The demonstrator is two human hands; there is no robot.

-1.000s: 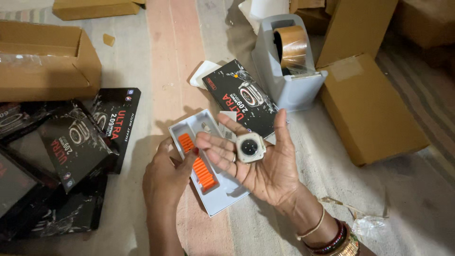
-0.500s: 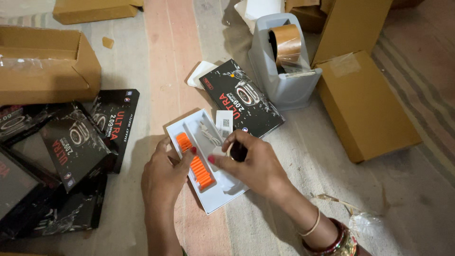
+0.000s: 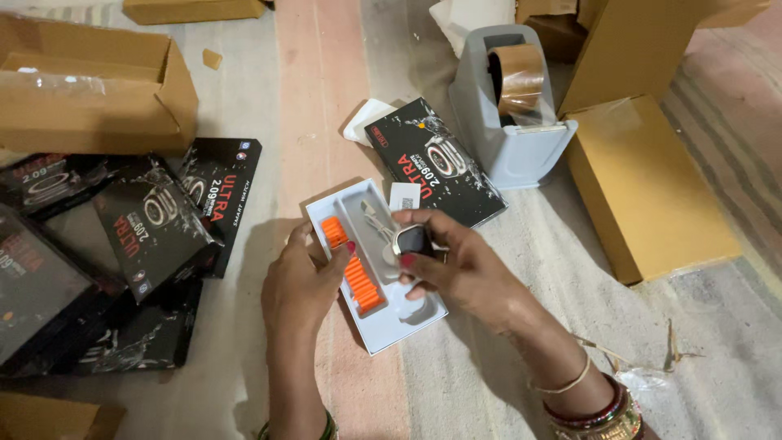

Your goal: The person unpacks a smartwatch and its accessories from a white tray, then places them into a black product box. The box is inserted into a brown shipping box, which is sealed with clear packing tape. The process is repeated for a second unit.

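Brown cardboard box (image 3: 90, 90) at upper left of the floor (image 3: 326, 98), open and largest of all; a closed cardboard box (image 3: 643, 183) at right, just beside the grey tape dispenser (image 3: 509, 122) with its brown roll. Black product boxes (image 3: 155, 228) heaped at left, overlapping one another; one more black box (image 3: 436, 163) lying flat between the dispenser and the white tray (image 3: 383, 326).

White tray resting on the floor at centre, steadied by the left hand (image 3: 297, 285): fingers (image 3: 338, 257) loosely curled over the tray's left edge, thumb touching near the orange strap (image 3: 350, 265), which lies lengthwise in the tray's left compartment.

Right hand (image 3: 464, 273) hovering over the tray's right half, fingers (image 3: 407, 261) pinched round a small watch body (image 3: 411, 240), silver-edged with a dark face, held just above the tray's middle. Thumb and forefinger closed on its sides, remaining fingers bent beneath. Whether the watch body touches the tray: cannot tell.

Small white card (image 3: 405, 197) at the tray's top edge.
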